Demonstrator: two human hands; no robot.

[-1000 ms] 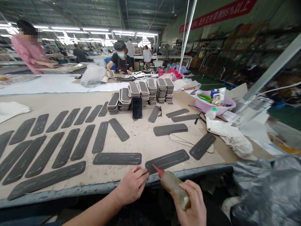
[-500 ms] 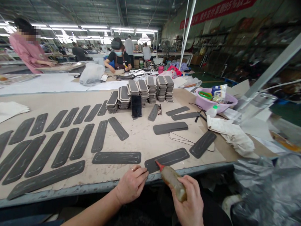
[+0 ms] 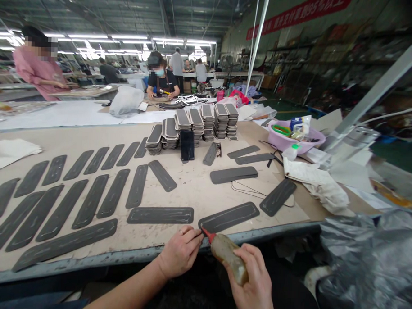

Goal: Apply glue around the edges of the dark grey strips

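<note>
My right hand (image 3: 254, 275) is wrapped round a cloudy glue bottle (image 3: 227, 256) with a red nozzle. The nozzle tip is at the lower left end of a dark grey strip (image 3: 231, 216) by the table's front edge. My left hand (image 3: 182, 250) has its fingers pinched together at that same end of the strip. A glossy line runs along the strip's face. To the left lies another dark strip (image 3: 160, 215) with a similar line, and several more such strips are spread out beyond it.
Stacks of light-edged grey pieces (image 3: 195, 122) stand behind a black phone (image 3: 187, 145). A purple basin (image 3: 296, 137) holds small items at the right. Crumpled cloth (image 3: 323, 188) lies near a metal pole. Across the table a masked person (image 3: 163, 83) works.
My right hand has moved left with the bottle, bringing the red nozzle along the strip to its lower left end. My left hand has barely moved.
</note>
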